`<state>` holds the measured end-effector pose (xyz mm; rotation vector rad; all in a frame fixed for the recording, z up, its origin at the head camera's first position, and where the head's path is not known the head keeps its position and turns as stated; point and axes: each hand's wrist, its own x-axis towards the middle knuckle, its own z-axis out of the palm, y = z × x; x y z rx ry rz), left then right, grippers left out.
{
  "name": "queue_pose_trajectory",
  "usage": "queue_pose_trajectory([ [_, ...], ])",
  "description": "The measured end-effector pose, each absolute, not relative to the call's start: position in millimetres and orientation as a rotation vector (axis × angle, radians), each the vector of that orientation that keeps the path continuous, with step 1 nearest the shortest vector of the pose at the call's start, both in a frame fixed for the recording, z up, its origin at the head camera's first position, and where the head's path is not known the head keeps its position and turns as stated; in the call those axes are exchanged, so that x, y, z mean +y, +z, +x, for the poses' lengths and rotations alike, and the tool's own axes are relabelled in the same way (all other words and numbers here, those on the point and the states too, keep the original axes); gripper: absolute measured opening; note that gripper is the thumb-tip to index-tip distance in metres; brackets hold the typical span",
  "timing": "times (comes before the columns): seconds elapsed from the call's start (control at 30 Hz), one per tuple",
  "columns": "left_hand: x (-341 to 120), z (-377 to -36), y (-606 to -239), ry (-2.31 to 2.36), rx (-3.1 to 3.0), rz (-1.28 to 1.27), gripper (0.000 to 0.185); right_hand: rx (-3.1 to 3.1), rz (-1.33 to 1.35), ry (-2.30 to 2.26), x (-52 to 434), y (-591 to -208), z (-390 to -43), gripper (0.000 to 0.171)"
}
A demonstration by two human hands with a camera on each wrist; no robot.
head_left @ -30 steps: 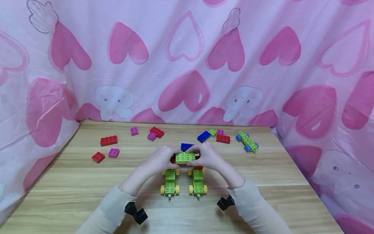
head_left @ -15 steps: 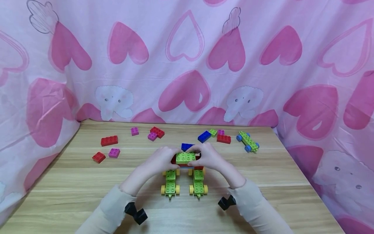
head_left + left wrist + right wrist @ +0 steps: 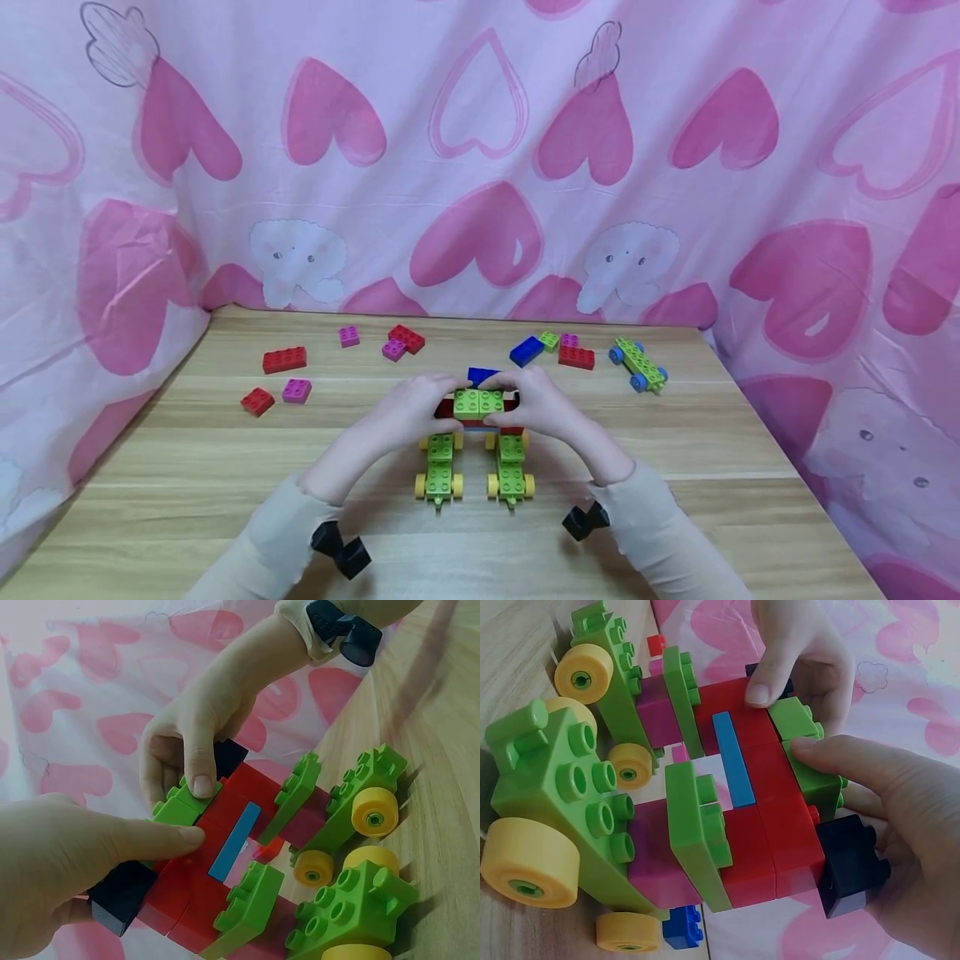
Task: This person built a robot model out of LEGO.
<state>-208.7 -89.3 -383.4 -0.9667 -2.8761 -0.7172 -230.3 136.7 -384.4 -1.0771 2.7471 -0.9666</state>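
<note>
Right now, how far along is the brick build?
Done: two yellow-wheeled green bases carry a red block wall with a blue strip. In hand: left hand and right hand press the green top bricks. Left: loose bricks and a blue-wheeled base lie unused.

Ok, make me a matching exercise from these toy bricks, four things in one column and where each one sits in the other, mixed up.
Things:
1. green bricks
2. blue-wheeled cart
3. long red brick
4. yellow-wheeled carts

Places:
A. far left of the table
B. far right of the table
C. under both hands' thumbs, on top of the build
D. nearest the person, between the forearms

Pairs: 1-C, 2-B, 3-A, 4-D
</note>
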Motion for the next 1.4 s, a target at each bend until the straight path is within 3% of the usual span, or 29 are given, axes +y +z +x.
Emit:
queue_pose_trajectory([
  [0.27, -92, -207, -385, -0.706, -2.827, -0.977, 0.041, 2.723, -1.091, -1.062, 141, -385, -229, 0.04],
  [0.57, -93, -206, -390, -0.781, -2.807, -0.962, 0.04, 2.79, -1.016, -1.254, 157, -378, -233, 0.032],
  [0.8, -92, -205, -389, -0.809, -2.821, -0.932, 0.039, 2.903, -0.922, -1.276, 168, -379, -259, 0.027],
  [1.4, -89, -208, -392, -0.927, -2.878, -0.83, 0.041, 2.748, -0.873, -1.031, 165, -429, -309, 0.041],
])
